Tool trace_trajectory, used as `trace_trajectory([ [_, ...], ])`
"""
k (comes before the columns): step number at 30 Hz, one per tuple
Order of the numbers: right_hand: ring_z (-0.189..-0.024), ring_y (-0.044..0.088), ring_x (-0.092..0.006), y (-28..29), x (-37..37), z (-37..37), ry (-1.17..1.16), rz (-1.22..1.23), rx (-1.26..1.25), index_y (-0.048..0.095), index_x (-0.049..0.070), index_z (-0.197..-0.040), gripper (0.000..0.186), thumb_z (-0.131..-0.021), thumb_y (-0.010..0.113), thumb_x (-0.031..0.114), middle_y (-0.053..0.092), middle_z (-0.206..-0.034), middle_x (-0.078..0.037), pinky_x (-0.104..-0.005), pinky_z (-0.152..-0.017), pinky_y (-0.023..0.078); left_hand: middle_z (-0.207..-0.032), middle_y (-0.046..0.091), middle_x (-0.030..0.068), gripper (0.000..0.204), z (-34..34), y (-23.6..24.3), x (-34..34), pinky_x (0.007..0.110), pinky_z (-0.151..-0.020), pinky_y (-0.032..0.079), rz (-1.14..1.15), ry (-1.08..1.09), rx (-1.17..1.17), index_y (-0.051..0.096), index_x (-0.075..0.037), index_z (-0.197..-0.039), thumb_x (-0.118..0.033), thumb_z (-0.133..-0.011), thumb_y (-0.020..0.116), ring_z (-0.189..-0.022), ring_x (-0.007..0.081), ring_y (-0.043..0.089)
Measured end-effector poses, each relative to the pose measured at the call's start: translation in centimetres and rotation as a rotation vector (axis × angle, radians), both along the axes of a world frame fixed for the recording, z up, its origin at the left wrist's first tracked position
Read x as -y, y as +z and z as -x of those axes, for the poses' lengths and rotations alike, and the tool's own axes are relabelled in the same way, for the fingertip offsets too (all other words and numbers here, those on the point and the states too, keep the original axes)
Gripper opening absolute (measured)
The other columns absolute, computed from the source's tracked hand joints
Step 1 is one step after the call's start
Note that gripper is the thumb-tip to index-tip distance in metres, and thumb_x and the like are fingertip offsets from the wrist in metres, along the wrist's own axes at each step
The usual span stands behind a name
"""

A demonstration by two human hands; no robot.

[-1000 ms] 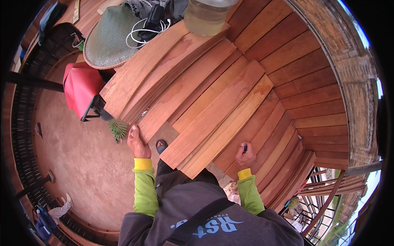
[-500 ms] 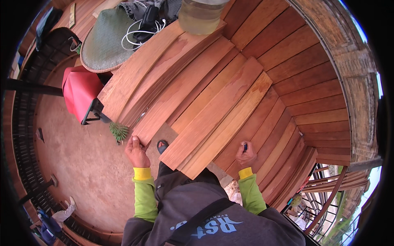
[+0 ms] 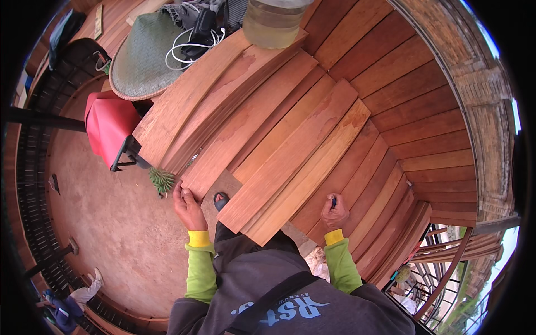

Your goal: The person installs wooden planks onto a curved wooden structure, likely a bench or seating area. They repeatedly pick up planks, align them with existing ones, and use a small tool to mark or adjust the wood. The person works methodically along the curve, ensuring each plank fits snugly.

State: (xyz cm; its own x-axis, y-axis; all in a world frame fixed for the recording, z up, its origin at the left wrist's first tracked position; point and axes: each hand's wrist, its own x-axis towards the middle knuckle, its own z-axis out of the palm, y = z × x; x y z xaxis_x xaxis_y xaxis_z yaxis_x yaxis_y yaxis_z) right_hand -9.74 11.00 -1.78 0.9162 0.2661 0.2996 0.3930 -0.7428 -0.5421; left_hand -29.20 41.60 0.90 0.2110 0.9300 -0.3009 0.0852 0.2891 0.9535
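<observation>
Fingers and thumb of my left hand are closed at the near end of a reddish wooden board, by its corner; the fingertips are partly hidden at the edge. This board lies beside a stack of similar boards. My right hand is closed around a small dark object, mostly hidden in the fist, and rests over the plank bench. Between my hands, a reddish board and a lighter orange-brown board lie side by side, their near ends jutting out over my lap.
A clear container of yellowish liquid stands on the far boards. Left of it are a woven conical hat and a white cable. A red covered object stands over the floor. The plank backrest rises at right. Another person's leg shows lower left.
My left hand has shifted slightly, its fingers now more to the left at the board's corner. A slightly wider gap shows between that board and the stack. My right hand stays put.
</observation>
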Motion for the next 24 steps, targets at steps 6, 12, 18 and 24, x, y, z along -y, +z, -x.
trace_trajectory([
  [6,-0.058,0.059,-0.0287,-0.3,0.1,0.2,-0.023,0.001,-0.034,0.06,0.007,-0.083,0.006,-0.08,0.057,0.012,0.06,-0.068,-0.011,-0.0363,-0.052,0.048,-0.121,0.055,0.016,0.07,0.5,1.8,0.3,0.033,-0.087,0.048,-0.262,-0.316,-0.087,0.028,-0.002,-0.139,-0.017,-0.084,0.069,-0.109,0.0217,0.055],
  [12,-0.06,0.061,-0.0264,-0.9,0.8,-0.1,-0.029,0.057,-0.047,0.062,0.009,-0.086,0.008,-0.081,0.057,0.013,0.063,-0.071,-0.009,-0.0343,-0.054,0.049,-0.113,0.06,0.0185,0.076,2.1,0.7,-1.5,0.036,-0.08,0.052,-0.563,-0.403,-0.511,0.041,-0.002,-0.13,-0.029,-0.071,0.08,-0.1,0.0283,0.063],
  [18,-0.057,0.056,-0.0178,-1.3,1.1,0.1,0.014,0.005,-0.02,0.062,0.008,-0.09,0.01,-0.086,0.055,0.015,0.058,-0.069,-0.007,-0.029,-0.054,0.047,-0.107,0.063,0.0194,0.073,2.2,0.5,-2.4,0.036,-0.075,0.054,-0.764,-0.397,-0.653,0.043,-0.002,-0.126,-0.034,-0.071,0.078,-0.095,0.0313,0.065],
  [24,-0.062,0.061,-0.0264,-0.1,0.4,0.4,-0.025,0.052,-0.068,0.062,0.009,-0.086,0.009,-0.08,0.057,0.013,0.063,-0.074,-0.008,-0.0341,-0.057,0.05,-0.106,0.063,0.0201,0.074,1.9,-0.2,-2.5,0.037,-0.075,0.053,-0.769,-0.387,-0.709,0.042,-0.002,-0.129,-0.034,-0.072,0.078,-0.095,0.0312,0.065],
])
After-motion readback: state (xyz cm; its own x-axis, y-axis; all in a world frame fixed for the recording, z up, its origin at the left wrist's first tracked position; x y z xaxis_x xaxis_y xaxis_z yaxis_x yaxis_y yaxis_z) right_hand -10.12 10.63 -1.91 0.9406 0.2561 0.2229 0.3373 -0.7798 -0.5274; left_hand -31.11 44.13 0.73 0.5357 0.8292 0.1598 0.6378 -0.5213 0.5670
